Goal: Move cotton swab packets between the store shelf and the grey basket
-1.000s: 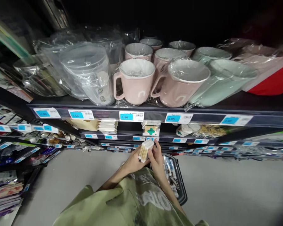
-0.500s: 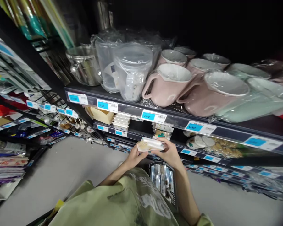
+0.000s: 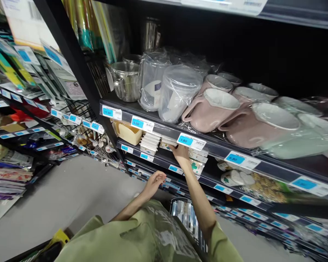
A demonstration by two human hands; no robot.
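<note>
My right hand (image 3: 180,154) reaches under the upper shelf edge into the lower shelf. Its fingers close on a small white pack (image 3: 166,144) with thin tan sticks showing at its side; the hand and price labels hide part of it. Below and to the left, my left hand (image 3: 154,182) hovers in front of the shelf, fingers loosely bent, with nothing seen in it. Stacked white boxes (image 3: 149,143) stand left of the pack. A card with a green clover print (image 3: 197,166) is just right of my right wrist.
Above, a shelf holds a metal cup (image 3: 125,82), plastic-wrapped clear jugs (image 3: 180,92) and pink mugs (image 3: 211,111). The upper shelf's labelled edge (image 3: 164,128) overhangs my right hand. Below my right forearm sits a basket (image 3: 186,214) of shiny packs. A black post (image 3: 79,65) rises at left.
The white pack, held in both hands before me, is now on the lower shelf under my right hand. My left hand has let go and sits slightly lower. The view has shifted.
</note>
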